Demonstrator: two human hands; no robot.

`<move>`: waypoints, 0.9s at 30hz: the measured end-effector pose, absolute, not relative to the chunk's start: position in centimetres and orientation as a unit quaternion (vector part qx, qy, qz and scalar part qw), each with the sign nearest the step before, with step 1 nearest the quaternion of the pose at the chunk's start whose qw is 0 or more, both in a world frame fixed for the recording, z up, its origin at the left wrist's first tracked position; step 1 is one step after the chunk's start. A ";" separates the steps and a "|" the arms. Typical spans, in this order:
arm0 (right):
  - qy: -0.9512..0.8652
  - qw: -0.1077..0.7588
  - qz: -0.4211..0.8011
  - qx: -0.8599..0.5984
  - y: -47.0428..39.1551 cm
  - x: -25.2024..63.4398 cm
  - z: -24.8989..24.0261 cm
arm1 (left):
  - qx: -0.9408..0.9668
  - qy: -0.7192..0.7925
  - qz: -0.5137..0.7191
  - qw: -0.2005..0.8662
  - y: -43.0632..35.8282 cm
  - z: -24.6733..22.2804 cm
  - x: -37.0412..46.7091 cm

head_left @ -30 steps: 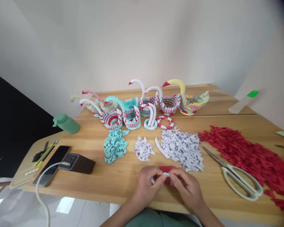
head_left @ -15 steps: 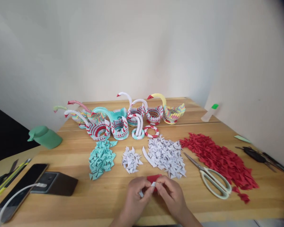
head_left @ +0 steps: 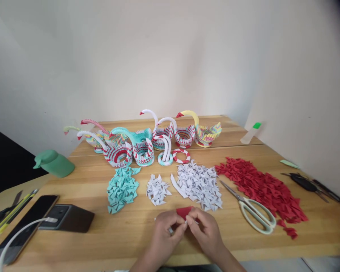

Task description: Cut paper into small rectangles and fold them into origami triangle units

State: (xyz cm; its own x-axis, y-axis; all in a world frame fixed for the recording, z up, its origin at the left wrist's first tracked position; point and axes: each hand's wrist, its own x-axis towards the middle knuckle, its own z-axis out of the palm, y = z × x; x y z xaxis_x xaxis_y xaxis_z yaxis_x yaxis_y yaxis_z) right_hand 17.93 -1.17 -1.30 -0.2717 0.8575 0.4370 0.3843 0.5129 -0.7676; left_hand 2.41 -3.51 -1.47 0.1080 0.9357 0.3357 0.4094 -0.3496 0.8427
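My left hand [head_left: 167, 230] and my right hand [head_left: 203, 229] meet at the table's front, thumbs and fingers pinched on a small white paper piece [head_left: 186, 222] that they mostly hide. A red paper piece [head_left: 184, 212] shows just behind the fingertips. A bit of white paper [head_left: 170, 230] pokes out between the fingers of my left hand. Beyond the hands lie a small heap of white folded triangles [head_left: 158, 189], a larger white heap [head_left: 200, 185] with a curved white strip [head_left: 177, 186] beside it, a teal heap [head_left: 122, 190] and a long red heap [head_left: 263, 185].
Scissors [head_left: 257, 214] lie right of my hands. Several paper swans [head_left: 143, 153] and a red-white ring [head_left: 181, 156] stand behind the heaps. On the left are a black box [head_left: 66, 218] with a cable, a phone [head_left: 24, 226] and a green container [head_left: 54, 163].
Both hands stay together; the fingertips have closed further over the white piece, so less of it shows. The view has shifted slightly.
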 end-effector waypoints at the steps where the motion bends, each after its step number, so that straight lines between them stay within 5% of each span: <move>1: -0.749 0.440 0.273 -0.414 -1.1 17.9 -1.3 | 0.686 0.492 0.451 0.289 -3.5 -1.4 2.4; 14: -0.759 0.420 0.283 -0.409 -1.5 18.0 -1.2 | 0.706 0.500 0.415 0.281 -3.9 -1.1 2.5; 21: -0.717 0.431 0.383 -0.391 -1.1 18.4 -0.7 | 0.657 0.532 0.462 0.268 -3.5 -0.7 2.1; 27: -0.721 0.431 0.329 -0.432 -1.2 18.1 -0.8 | 0.648 0.528 0.469 0.286 -3.5 -0.8 2.1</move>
